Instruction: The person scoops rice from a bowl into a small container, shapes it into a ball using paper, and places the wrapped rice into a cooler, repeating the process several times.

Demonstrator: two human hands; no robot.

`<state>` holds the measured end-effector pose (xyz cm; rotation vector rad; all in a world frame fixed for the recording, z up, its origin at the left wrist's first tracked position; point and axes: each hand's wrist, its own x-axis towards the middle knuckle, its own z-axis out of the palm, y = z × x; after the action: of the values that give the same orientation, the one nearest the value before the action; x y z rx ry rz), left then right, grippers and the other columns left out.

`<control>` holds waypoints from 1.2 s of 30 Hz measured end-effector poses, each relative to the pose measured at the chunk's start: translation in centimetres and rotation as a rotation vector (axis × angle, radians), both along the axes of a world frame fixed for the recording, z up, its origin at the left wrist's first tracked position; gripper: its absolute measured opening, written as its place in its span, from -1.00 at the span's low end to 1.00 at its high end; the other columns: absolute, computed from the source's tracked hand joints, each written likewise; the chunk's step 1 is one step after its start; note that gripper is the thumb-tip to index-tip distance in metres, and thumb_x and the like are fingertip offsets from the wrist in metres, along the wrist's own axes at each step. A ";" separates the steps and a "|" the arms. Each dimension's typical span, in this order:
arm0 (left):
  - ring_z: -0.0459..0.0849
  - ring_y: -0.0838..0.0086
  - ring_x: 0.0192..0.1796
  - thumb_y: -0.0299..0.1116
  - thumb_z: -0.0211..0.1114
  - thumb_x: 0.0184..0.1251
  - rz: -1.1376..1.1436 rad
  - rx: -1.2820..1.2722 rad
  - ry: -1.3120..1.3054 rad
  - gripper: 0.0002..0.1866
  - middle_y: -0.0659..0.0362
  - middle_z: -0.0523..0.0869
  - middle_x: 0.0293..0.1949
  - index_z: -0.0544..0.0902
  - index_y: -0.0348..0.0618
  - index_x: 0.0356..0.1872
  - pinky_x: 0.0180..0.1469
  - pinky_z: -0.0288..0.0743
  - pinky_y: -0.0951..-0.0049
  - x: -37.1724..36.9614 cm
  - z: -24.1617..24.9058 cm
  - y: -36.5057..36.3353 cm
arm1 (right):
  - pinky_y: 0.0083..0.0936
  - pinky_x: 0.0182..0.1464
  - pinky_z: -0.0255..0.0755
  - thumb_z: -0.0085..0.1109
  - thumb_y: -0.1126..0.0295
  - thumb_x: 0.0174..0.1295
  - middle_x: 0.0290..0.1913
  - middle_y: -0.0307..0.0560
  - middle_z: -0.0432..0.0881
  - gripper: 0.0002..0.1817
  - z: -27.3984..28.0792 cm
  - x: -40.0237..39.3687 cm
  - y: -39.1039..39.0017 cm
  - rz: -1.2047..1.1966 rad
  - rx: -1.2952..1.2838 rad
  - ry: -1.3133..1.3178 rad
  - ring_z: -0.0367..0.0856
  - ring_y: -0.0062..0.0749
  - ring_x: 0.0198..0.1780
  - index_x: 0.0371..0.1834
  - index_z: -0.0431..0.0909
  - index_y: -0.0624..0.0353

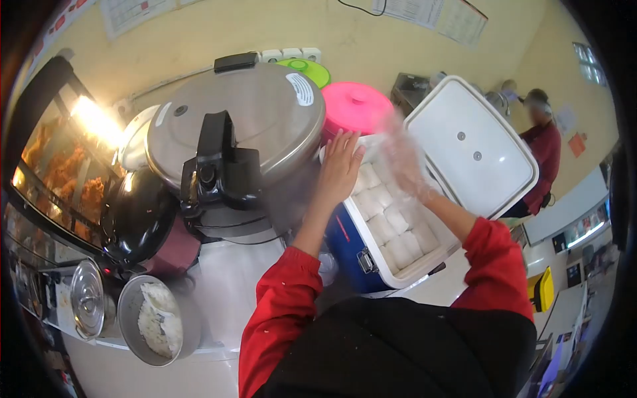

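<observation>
A blue and white cooler box (344,249) stands in front of me with its white lid (464,119) swung open to the right. Several white wrapped packets (398,219) lie in rows inside it. At the cooler's far left corner is my left hand (341,166), bare, fingers stretched out and holding nothing. My right hand (406,159), in a clear plastic glove, hovers over the far part of the box. Motion smears its fingers, and I cannot tell whether they hold anything.
Left of the cooler stands a large steel rice cooker (252,119). Behind are a pink-lidded container (358,106) and a green lid (308,69). A pot (190,325) with rice and a scoop sits lower left, near a lit fried-food case (60,166). Another person (544,152) stands far right.
</observation>
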<state>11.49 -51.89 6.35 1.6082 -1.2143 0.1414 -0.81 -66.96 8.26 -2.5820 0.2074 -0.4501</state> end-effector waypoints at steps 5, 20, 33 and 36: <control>0.15 0.06 0.31 -0.13 -0.20 0.40 0.011 -0.064 0.037 -0.52 -0.10 0.32 0.17 0.30 -0.26 0.18 0.34 -0.06 0.12 0.1 0.0 0.0 | -0.02 0.36 -0.35 -0.31 0.10 0.32 0.41 0.09 -0.11 -0.38 -4.7 -1.1 5.0 0.146 -0.443 0.254 -0.23 -0.11 0.44 0.37 -0.06 0.19; 0.41 0.27 -0.06 -0.22 0.47 -0.14 -0.379 -0.206 0.244 -0.36 0.05 0.41 -0.16 0.32 -0.25 -0.07 0.01 0.28 0.36 -13.4 5.7 5.6 | -0.35 0.39 -0.33 -0.40 0.03 0.36 0.40 0.01 -0.03 -0.41 13.6 -8.1 6.8 -0.223 0.028 -0.611 -0.15 -0.19 0.43 0.37 0.00 0.12; 0.42 0.40 -0.41 -0.27 0.22 -0.04 -0.499 -0.575 -0.394 -0.80 0.19 0.41 -0.47 0.43 -0.15 -0.51 -0.21 0.36 0.38 -34.2 7.0 -2.0 | -0.25 0.39 -0.36 -0.35 -0.02 0.31 0.40 0.08 -0.05 -0.35 7.5 -31.9 4.2 -0.216 0.557 -1.262 -0.17 -0.09 0.42 0.36 -0.02 0.16; 0.42 0.41 -0.42 -0.28 0.22 -0.03 -0.439 -0.600 -0.327 -0.80 0.19 0.40 -0.47 0.43 -0.15 -0.51 -0.22 0.35 0.37 -36.7 6.7 -4.8 | -0.23 0.39 -0.37 -0.33 -0.03 0.30 0.40 0.10 -0.06 -0.33 6.8 -34.3 2.2 -0.180 0.610 -1.269 -0.17 -0.07 0.42 0.36 -0.03 0.17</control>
<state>-25.23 -56.70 13.03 0.7962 -1.5626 0.4526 -35.12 -64.79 15.08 -1.3287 0.0858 -1.6488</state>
